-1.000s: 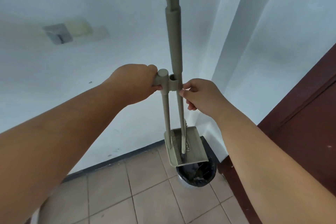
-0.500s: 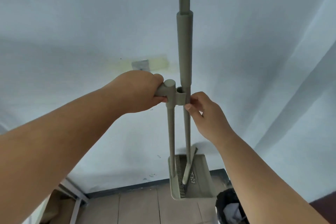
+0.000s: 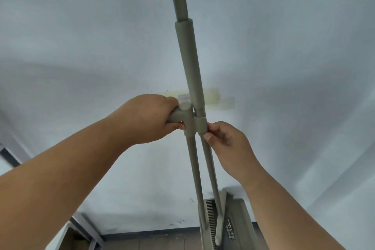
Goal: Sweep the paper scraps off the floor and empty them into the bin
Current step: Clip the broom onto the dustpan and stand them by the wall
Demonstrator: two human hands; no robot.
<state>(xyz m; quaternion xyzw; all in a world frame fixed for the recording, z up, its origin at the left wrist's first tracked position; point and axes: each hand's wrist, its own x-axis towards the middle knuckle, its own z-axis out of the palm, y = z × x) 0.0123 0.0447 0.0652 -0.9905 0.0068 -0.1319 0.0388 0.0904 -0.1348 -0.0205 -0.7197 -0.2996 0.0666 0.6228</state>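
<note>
A grey-green dustpan [image 3: 237, 223] with a comb edge hangs upright in front of the white wall, on a long pole with a side handle. My left hand [image 3: 148, 119] is closed around that side handle. A matching broom pole [image 3: 188, 63] sits in the clip beside the dustpan pole and rises above it. My right hand [image 3: 225, 140] pinches the clip and the broom pole just below it. The broom head rests inside the pan at the bottom. Neither the bin nor any paper scraps are in view.
A white wall [image 3: 81, 46] fills most of the view, with a yellowish taped patch [image 3: 215, 97] behind the poles. A dark skirting board [image 3: 154, 235] and brown tiles run along the bottom. A pale metal frame [image 3: 85, 227] stands at the lower left.
The view has swung left and up: the bin and the dark red door have left the frame. Both hands kept their holds, and the broom and dustpan stayed together.
</note>
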